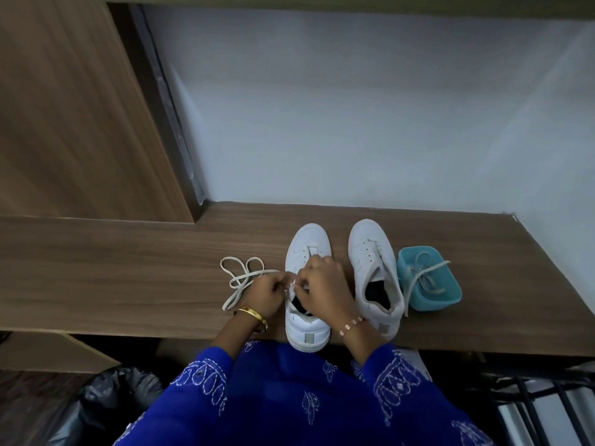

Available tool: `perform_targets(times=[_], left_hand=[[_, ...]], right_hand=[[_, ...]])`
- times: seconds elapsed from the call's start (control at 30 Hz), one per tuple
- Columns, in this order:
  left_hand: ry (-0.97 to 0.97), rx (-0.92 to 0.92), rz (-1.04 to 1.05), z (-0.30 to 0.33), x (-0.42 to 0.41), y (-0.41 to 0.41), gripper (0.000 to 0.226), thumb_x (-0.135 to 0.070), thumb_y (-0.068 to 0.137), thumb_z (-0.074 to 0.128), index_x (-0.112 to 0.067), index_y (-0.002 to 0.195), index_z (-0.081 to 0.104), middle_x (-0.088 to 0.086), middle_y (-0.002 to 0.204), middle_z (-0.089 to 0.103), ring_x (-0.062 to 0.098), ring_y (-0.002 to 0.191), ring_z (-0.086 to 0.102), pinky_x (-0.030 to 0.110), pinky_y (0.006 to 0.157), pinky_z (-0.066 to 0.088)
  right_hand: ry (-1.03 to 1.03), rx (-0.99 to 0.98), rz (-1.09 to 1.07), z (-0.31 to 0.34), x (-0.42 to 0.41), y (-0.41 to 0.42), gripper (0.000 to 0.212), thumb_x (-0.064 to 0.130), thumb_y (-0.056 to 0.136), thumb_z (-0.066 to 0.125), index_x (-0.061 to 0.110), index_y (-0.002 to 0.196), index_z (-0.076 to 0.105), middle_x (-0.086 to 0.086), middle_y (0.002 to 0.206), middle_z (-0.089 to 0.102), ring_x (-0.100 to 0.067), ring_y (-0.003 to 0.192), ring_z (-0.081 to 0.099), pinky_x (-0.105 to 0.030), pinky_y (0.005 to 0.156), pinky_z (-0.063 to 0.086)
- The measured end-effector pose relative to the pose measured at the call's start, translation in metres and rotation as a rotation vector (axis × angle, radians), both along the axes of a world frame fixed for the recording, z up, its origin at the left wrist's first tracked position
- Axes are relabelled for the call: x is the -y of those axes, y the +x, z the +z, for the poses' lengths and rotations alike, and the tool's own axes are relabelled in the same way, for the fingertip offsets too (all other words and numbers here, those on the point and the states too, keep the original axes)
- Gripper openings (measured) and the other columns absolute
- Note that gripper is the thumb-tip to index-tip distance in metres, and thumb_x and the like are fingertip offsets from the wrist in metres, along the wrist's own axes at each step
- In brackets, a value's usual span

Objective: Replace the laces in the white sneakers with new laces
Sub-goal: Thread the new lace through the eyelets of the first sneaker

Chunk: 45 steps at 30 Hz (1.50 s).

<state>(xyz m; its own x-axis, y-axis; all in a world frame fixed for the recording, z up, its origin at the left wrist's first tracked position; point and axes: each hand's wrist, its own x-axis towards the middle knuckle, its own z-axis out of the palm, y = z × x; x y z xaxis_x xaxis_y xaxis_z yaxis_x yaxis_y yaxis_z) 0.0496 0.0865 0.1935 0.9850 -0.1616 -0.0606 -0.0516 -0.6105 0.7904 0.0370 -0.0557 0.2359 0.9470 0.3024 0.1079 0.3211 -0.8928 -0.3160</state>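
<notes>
Head view: two white sneakers on a wooden shelf [128, 284], toes pointing away toward the wall [354, 107]. Landmark is the left sneaker [307, 326], heel at the shelf's near edge just in front of the person. Both hands work over its tongue area. Left hand [265, 294] sits at the sneaker's left side, fingers curled, pinching a lace end at the eyelets. Right hand [322, 284] lies on top of the sneaker's middle, fingers bent down and pinching the lace or tongue edge; exact hold hidden by the knuckles. New lace [240, 278], cream coloured, trails from the left hand and lies looped on the shelf just left of the sneaker. Right sneaker [375, 268] stands just right of the landmark, no lace in it, tongue loose and mouth open. Blue tub [428, 294] is further right, touching or nearly touching that sneaker, with old laces [425, 278] heaped in it and one end hanging over its near-left rim. Gold bangle [252, 315] on left wrist, bead bracelet [352, 325] on right wrist, blue embroidered sleeves [206, 381] below
</notes>
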Motion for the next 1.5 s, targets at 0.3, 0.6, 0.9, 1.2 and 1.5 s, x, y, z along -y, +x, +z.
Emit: perform_targets(times=[0.3, 0.6, 0.9, 1.2, 1.5], left_hand=[[0.202, 0.032, -0.183, -0.002, -0.006, -0.005, 0.027, -0.033, 0.068, 0.038, -0.032, 0.08, 0.061, 0.006, 0.079, 0.068, 0.025, 0.075, 0.063, 0.039, 0.068, 0.052], [0.188, -0.027, 0.027, 0.003, -0.007, -0.001, 0.035, 0.007, 0.077, 0.053, -0.009, 0.104, 0.07, 0.009, 0.092, 0.071, 0.022, 0.089, 0.064, 0.014, 0.067, 0.035], [-0.313, 0.035, 0.09, 0.063, 0.001, 0.026, 0.022, 0.02, 0.078, 0.055, 0.0, 0.085, 0.06, 0.005, 0.088, 0.061, -0.009, 0.054, 0.056, 0.006, 0.055, 0.045], [-0.299, -0.002, 0.062, 0.079, -0.024, 0.045, 0.022, 0.003, 0.088, 0.055, -0.005, 0.069, 0.062, -0.013, 0.042, 0.059, -0.005, 0.043, 0.053, 0.009, 0.053, 0.042], [-0.403, 0.057, -0.068, 0.124, 0.007, 0.055, 0.025, -0.015, 0.095, 0.049, -0.017, 0.075, 0.064, -0.007, 0.061, 0.062, 0.002, 0.043, 0.051, 0.015, 0.045, 0.041]], right_hand=[[-0.117, -0.031, -0.012, -0.003, -0.005, -0.003, 0.031, 0.028, 0.093, 0.046, 0.016, 0.115, 0.064, -0.007, 0.117, 0.055, -0.025, 0.111, 0.043, -0.036, 0.091, 0.032], [-0.134, -0.073, -0.05, -0.005, -0.013, -0.008, 0.033, 0.034, 0.093, 0.048, 0.017, 0.115, 0.064, -0.008, 0.122, 0.05, -0.026, 0.114, 0.042, -0.038, 0.095, 0.033], [0.194, 0.147, -0.171, 0.022, -0.002, 0.008, 0.017, 0.014, 0.084, 0.055, 0.006, 0.074, 0.066, -0.009, 0.079, 0.063, -0.028, 0.083, 0.053, -0.036, 0.071, 0.044], [0.588, 0.247, -0.525, 0.05, 0.053, 0.035, 0.012, 0.007, 0.086, 0.057, 0.001, 0.078, 0.063, -0.005, 0.068, 0.055, -0.013, 0.058, 0.044, -0.012, 0.048, 0.031], [0.568, -0.125, -0.147, 0.046, 0.014, 0.038, 0.034, 0.02, 0.084, 0.066, 0.01, 0.115, 0.058, -0.002, 0.11, 0.053, -0.011, 0.084, 0.053, -0.013, 0.069, 0.039]])
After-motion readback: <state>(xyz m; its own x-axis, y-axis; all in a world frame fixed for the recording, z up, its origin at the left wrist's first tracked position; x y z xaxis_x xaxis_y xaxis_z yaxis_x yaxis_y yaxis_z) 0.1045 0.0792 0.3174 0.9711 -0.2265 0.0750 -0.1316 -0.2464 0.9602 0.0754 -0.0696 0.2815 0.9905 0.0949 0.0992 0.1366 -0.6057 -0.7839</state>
